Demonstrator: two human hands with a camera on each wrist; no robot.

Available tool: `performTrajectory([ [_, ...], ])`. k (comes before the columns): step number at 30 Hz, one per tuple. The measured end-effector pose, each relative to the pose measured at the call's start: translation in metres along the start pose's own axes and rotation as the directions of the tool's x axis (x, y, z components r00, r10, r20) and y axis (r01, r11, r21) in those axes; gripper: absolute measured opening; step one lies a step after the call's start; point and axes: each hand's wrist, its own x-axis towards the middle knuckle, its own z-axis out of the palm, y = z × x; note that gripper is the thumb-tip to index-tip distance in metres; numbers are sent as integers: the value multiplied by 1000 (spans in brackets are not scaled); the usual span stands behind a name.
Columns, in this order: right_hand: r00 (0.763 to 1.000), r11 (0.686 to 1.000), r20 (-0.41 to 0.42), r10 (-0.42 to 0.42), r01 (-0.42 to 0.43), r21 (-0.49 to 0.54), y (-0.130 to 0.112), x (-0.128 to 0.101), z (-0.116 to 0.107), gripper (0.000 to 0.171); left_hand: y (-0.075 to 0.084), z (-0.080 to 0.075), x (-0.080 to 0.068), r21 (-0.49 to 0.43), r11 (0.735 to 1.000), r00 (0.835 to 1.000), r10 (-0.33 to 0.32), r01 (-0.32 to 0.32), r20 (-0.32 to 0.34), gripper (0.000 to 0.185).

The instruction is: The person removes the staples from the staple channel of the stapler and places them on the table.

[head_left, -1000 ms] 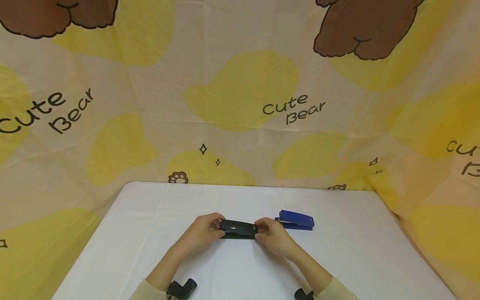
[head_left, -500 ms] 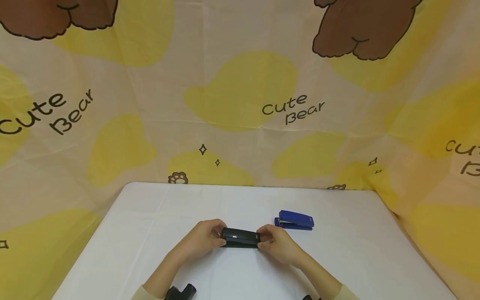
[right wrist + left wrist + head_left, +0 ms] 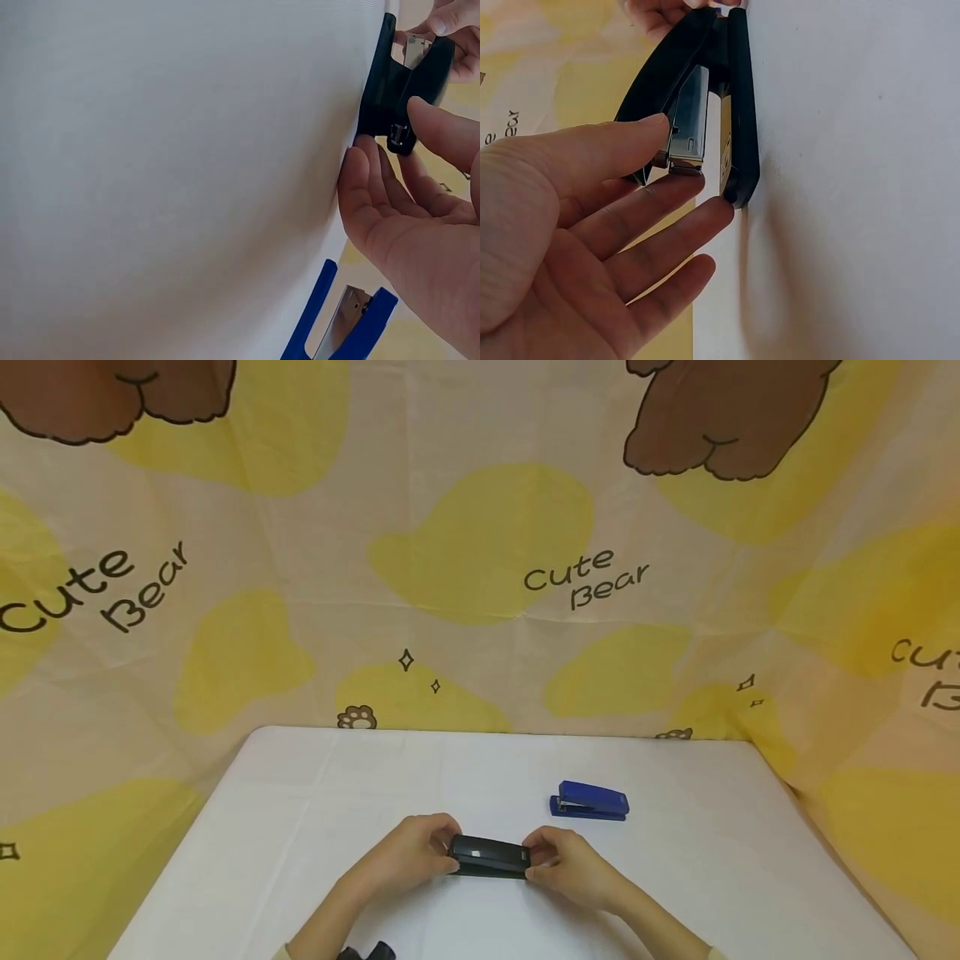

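Observation:
A black stapler [image 3: 489, 853] stands on the white table between my two hands. My left hand [image 3: 418, 853] pinches its left end, the one with the metal staple channel; in the left wrist view the thumb [image 3: 634, 146] lies along the upper arm and the fingers are on the far side. At the hinge end, my right hand [image 3: 573, 867] holds the stapler between thumb and fingers. In the right wrist view the right thumb [image 3: 442, 131] touches the top arm. The stapler's top arm and base stand apart at the left end.
A blue stapler [image 3: 589, 801] rests on the white table [image 3: 300, 793] beyond my right hand, its mouth facing left. Behind the table's far edge hangs a yellow and beige printed cloth [image 3: 480, 543].
Both hands have drawn the black stapler nearer to me and slightly to the right across the table. The blue stapler has stayed in place.

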Motion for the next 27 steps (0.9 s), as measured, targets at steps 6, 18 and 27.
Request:
performTrajectory([
  [6, 1000, 1000, 21, -9, 10, -15, 2, -7, -2, 30, 0, 4, -3, 2, 1000, 1000, -6, 6, 15, 30],
  [18, 999, 999, 43, 12, -11, -36, 8, -23, -7, 29, 2, 15, -8, -69, 995, 996, 72, -68, 50, 29],
  [27, 998, 998, 59, 19, -16, -54, 14, -36, -11, 29, 5, 26, -8, -99, 993, 994, 69, -60, 80, 28],
])
